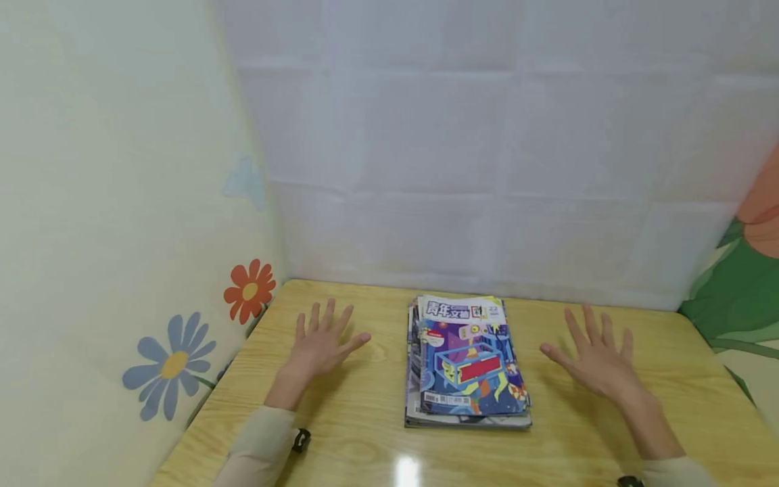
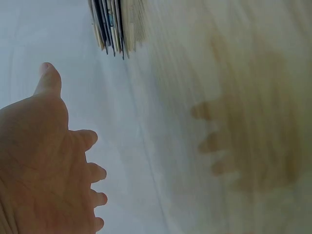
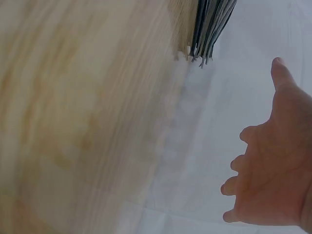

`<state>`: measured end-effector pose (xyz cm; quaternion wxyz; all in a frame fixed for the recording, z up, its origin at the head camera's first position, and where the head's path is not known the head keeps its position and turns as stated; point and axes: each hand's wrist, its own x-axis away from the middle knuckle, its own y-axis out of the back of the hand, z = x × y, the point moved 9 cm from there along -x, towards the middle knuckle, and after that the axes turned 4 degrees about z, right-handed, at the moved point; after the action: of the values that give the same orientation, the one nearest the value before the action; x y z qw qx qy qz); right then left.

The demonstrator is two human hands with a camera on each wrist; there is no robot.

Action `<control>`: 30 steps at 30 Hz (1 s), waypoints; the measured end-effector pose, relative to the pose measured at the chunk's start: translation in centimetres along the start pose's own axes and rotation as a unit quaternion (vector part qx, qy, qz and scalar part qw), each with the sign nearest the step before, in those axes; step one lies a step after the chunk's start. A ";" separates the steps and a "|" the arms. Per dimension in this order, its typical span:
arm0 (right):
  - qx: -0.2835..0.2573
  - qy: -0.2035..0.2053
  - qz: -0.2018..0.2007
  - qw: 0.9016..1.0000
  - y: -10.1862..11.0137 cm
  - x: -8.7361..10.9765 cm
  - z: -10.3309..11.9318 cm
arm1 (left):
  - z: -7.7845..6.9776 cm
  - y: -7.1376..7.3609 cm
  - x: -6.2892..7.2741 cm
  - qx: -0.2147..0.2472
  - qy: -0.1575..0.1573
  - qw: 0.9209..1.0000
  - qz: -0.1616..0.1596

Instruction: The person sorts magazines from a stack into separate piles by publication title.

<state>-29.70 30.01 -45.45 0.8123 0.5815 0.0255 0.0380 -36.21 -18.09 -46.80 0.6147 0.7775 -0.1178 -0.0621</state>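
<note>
A stack of magazines (image 1: pixel 471 365) lies on the wooden table between my two hands, the top one with a purple and blue illustrated cover. To its left, my left hand (image 1: pixel 318 345) is held over the table with fingers spread and nothing in it. My right hand (image 1: pixel 599 362) is spread in the same way on the stack's right side, apart from it. Both wrist views show an empty palm, and the layered edges of the magazine stack (image 2: pixel 109 24) appear at the top. In the left wrist view the hand's shadow falls on the tabletop.
The wooden table (image 1: pixel 359 406) reaches back to a white creased cloth (image 1: pixel 426 169). A pale wall (image 1: pixel 109 169) with painted flowers stands along the left edge, and a panel with green leaves (image 1: pixel 742 291) stands at the right.
</note>
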 end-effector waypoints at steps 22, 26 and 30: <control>-0.242 0.036 0.010 0.970 -2.4 -2.7 5.6 | -9.9 0.1 -2.0 0.202 -0.097 0.974 -0.034; -0.271 -0.003 0.046 0.961 -4.2 -2.8 5.4 | -10.7 -1.6 -2.4 0.254 -0.073 0.964 0.019; -0.280 -0.034 0.073 0.957 -5.3 -2.8 5.0 | -11.2 -2.5 -2.4 0.282 -0.048 0.957 0.044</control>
<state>-31.92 23.28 -48.88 0.9380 0.3319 -0.0564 0.0825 -35.57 -6.34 -46.65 0.3662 0.9092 -0.1945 -0.0366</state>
